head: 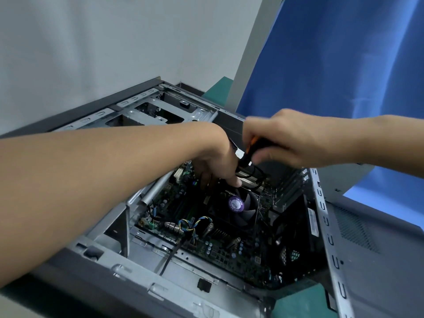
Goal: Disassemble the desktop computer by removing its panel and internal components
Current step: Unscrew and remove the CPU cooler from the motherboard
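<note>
With my right hand (pixel 298 138) gripping the screwdriver (pixel 253 150), I'd keep it square above the fan (pixel 241 208), guided by my left hand (pixel 218 157) (its hold I cannot tell).

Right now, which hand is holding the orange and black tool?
The right hand, coming in from the right, grips the orange-and-black screwdriver. The left hand reaches down to the fan instead.

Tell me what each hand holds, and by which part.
The right hand grips a screwdriver by its orange-and-black handle; the left hand's hold cannot be told.
</note>
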